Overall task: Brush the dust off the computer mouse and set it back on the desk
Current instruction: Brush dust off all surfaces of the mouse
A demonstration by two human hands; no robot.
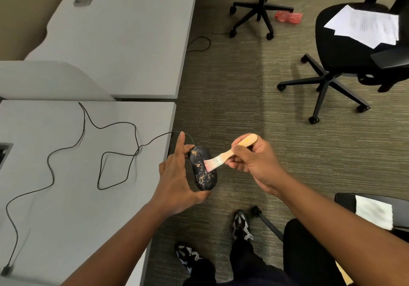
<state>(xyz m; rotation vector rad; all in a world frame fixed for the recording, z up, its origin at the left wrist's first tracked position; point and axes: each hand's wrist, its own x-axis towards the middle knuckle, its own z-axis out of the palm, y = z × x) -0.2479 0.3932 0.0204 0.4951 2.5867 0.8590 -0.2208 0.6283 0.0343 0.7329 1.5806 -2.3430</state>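
Observation:
A black wired computer mouse point(202, 170) speckled with tan dust is held off the desk's right edge, over the carpet. My left hand point(177, 177) grips it from the left and below, index finger stretched up along its side. My right hand point(250, 158) grips the wooden handle of a small brush point(223, 157). The brush's pink bristles touch the mouse's upper right side. The mouse's black cable point(106, 153) trails in loops across the grey desk point(77, 197) to a USB plug at the front left.
A second grey desk point(124, 42) lies beyond, with a partition panel point(51, 80) between. Black office chairs point(345, 49) stand on the carpet to the right, one bearing white papers point(365, 25). A red wrapper point(287, 16) lies on the floor. My shoes are below.

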